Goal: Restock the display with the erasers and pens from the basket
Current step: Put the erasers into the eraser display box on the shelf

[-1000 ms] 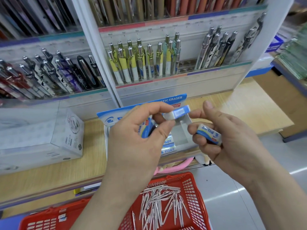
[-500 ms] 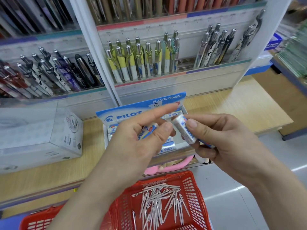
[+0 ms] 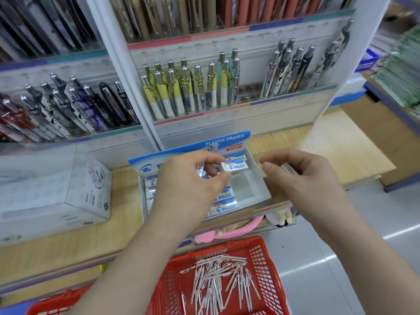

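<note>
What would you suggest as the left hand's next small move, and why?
Probably lower the eraser pinched by the left hand into the bare right side of the box; it hangs just above that gap, beside stocked erasers.

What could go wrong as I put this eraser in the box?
The left hand pinches the eraser by one end only, so it could slip and land crooked in the box. The box sits at the shelf edge above the basket; a push might tip it off.
</note>
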`<state>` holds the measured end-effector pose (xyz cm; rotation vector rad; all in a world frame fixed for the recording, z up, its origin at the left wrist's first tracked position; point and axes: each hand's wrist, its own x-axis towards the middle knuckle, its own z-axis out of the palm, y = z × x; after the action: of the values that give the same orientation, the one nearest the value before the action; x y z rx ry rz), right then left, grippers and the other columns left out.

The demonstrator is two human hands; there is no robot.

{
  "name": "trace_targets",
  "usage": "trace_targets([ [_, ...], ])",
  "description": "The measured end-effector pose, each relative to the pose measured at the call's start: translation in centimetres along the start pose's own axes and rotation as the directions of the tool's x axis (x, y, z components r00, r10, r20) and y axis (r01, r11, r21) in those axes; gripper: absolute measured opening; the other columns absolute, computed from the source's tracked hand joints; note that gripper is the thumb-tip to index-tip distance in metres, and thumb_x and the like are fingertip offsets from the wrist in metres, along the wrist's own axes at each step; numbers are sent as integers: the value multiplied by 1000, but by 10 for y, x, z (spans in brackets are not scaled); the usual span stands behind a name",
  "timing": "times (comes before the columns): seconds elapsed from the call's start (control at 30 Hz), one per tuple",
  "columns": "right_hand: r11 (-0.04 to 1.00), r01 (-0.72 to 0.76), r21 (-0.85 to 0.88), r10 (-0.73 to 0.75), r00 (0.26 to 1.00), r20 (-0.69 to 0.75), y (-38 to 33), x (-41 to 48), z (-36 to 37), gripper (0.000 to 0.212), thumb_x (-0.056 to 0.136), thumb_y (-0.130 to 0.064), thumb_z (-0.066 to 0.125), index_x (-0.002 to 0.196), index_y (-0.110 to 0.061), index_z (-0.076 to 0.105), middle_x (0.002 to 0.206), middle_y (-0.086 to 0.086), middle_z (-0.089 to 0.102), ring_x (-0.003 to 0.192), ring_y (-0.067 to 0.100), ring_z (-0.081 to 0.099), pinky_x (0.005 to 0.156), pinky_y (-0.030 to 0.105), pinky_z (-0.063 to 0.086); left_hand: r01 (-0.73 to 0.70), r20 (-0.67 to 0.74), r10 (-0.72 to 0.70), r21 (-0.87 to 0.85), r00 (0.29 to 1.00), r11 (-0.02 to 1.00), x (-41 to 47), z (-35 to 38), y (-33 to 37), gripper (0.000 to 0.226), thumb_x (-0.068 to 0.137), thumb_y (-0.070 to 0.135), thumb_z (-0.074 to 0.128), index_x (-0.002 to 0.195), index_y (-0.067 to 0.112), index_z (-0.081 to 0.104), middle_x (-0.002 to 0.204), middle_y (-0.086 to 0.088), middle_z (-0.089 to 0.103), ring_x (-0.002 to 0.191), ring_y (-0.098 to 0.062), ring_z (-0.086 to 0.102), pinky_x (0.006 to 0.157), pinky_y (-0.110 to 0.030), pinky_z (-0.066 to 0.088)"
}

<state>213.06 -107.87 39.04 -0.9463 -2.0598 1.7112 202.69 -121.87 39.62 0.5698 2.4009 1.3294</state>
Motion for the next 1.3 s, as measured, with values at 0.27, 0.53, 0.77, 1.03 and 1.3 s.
trace_targets([
  [0.27,972,139,-189,-154,986,-67,19,12,12,6,81,-20,70,79,-24,67,68,-9,61,65,4,55,57,15,42,-142,-30,173,445,984,884,3,22,1,26,81,36,66,108,34,68,84,13,52,85,-13,55,74,-27,42],
  [0.53,984,69,-167,-78,996,-52,13,13,12,6,82,-15,67,81,-20,69,69,-8,66,67,7,59,62,19,45,-102,-71,159,506,985,856,1,28,5,15,80,43,66,91,33,64,80,10,51,79,-14,53,66,-30,43],
  [0.77,815,-171,554,195,981,17,-2,3,-13,31,89,7,43,111,-3,63,98,17,72,64,18,62,49,21,47,-145,-51,160,222,986,964,-9,23,-4,19,90,34,57,79,25,69,75,5,65,76,-9,57,73,-31,45],
  [1.03,543,-206,814,97,978,182,-18,-34,-5,41,92,4,39,129,-8,50,114,15,69,100,33,68,75,39,59,-217,35,217,8,976,976,-52,26,20,25,65,51,73,83,36,66,74,14,58,77,-2,56,68,-10,38],
  [1.3,537,-236,810,142,972,189,-22,-42,11,35,93,6,36,120,-2,57,108,17,71,102,27,68,72,32,60,-276,-91,284,97,954,956,-58,34,21,25,70,52,68,80,30,62,73,15,56,74,0,52,66,-12,39],
])
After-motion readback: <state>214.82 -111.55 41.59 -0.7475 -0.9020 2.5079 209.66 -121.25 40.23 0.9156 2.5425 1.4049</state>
